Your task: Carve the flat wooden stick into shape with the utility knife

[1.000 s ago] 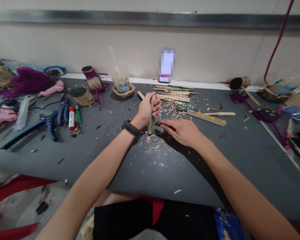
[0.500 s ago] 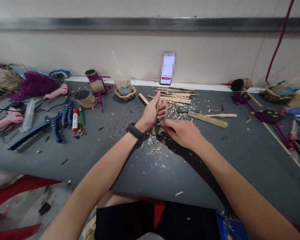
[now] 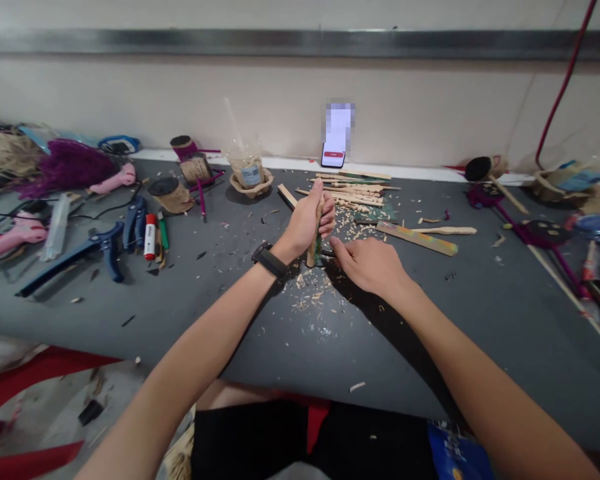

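My left hand (image 3: 309, 221), with a black watch on its wrist, is wrapped round a wooden stick (image 3: 314, 253) that stands on end on the grey table. The lower end of the stick shows below my palm, pale with a green side. Just to its right, my right hand (image 3: 373, 265) is closed round a small dark tool (image 3: 329, 253), mostly hidden by the fingers. Pale wood shavings (image 3: 313, 293) lie below and around both hands. Behind them is a pile of carved wooden sticks (image 3: 357, 193).
A phone (image 3: 336, 137) leans on the wall. A cup (image 3: 247, 167) sits in a carton holder. Blue clamps (image 3: 111, 250), a red marker (image 3: 151, 237) and pink glue guns (image 3: 23, 239) lie left. A flat painted strip (image 3: 420, 240) and purple-wrapped pieces (image 3: 543, 233) lie right.
My right hand has moved slightly to the right, away from the stick, with the dark tool still in it. More of the stick shows beside my left hand.
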`<state>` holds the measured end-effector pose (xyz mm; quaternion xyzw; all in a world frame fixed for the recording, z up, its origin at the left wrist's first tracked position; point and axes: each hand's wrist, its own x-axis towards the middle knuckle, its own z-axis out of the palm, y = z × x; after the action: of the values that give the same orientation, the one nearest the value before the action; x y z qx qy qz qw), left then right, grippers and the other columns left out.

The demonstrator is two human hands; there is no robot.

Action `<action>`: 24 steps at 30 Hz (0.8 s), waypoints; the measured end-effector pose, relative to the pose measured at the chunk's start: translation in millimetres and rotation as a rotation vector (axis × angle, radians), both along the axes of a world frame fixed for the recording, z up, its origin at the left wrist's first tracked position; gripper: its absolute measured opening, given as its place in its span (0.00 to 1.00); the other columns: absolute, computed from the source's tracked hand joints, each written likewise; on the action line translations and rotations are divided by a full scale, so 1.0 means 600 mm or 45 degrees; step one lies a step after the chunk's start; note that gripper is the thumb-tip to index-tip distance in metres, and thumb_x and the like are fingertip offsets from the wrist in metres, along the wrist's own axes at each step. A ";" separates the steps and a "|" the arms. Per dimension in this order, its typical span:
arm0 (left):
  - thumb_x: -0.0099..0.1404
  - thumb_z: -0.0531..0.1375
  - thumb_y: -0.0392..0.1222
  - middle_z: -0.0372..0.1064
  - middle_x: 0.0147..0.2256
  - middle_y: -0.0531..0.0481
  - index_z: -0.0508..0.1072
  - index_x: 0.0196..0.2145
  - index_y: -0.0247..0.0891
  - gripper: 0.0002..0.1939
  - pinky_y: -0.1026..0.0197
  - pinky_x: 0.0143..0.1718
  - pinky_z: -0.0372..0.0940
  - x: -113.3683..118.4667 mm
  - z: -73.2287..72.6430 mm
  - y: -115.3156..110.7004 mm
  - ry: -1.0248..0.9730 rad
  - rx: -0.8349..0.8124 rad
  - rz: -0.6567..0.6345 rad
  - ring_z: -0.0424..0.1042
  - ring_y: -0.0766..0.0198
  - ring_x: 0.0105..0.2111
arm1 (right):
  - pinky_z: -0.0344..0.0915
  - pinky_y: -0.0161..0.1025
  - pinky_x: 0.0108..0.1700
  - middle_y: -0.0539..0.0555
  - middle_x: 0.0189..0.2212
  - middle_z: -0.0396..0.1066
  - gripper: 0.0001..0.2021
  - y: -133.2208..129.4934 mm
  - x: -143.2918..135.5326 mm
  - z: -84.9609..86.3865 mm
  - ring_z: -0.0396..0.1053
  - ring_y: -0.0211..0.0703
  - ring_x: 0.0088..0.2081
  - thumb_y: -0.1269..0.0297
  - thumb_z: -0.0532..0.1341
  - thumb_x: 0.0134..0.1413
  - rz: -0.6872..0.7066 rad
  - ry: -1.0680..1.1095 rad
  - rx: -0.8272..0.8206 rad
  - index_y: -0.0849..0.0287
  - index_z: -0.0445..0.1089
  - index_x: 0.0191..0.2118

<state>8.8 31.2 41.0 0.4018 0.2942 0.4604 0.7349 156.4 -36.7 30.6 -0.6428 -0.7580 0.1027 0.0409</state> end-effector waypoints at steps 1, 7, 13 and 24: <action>0.80 0.48 0.64 0.51 0.18 0.61 0.57 0.26 0.42 0.29 0.69 0.17 0.52 0.001 0.000 -0.001 0.002 0.002 0.029 0.52 0.72 0.14 | 0.56 0.41 0.33 0.61 0.29 0.78 0.37 0.002 -0.005 -0.002 0.75 0.51 0.33 0.43 0.41 0.76 -0.066 -0.029 0.017 0.56 0.79 0.29; 0.78 0.49 0.68 0.52 0.20 0.60 0.58 0.28 0.41 0.30 0.67 0.18 0.53 0.006 0.002 -0.005 0.030 0.012 0.125 0.52 0.73 0.15 | 0.61 0.45 0.35 0.65 0.31 0.81 0.38 0.010 -0.029 -0.010 0.77 0.56 0.33 0.44 0.42 0.74 -0.168 -0.028 0.077 0.56 0.84 0.31; 0.77 0.50 0.69 0.51 0.20 0.60 0.59 0.28 0.41 0.30 0.68 0.18 0.48 0.006 0.002 -0.008 -0.042 -0.030 0.077 0.50 0.73 0.15 | 0.62 0.43 0.34 0.64 0.32 0.82 0.32 0.019 -0.040 -0.033 0.78 0.54 0.34 0.51 0.46 0.73 -0.110 -0.096 0.118 0.57 0.86 0.35; 0.75 0.51 0.71 0.50 0.20 0.61 0.59 0.30 0.41 0.30 0.69 0.17 0.47 0.006 -0.011 0.014 -0.042 -0.050 0.041 0.51 0.75 0.15 | 0.61 0.40 0.35 0.63 0.28 0.80 0.30 0.026 -0.035 -0.024 0.76 0.51 0.33 0.55 0.48 0.71 -0.191 -0.082 0.343 0.62 0.86 0.35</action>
<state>12.5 39.3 34.3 0.3749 0.2975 0.4729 0.7398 135.2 -21.1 16.0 -0.6892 -0.7158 -0.0239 0.1101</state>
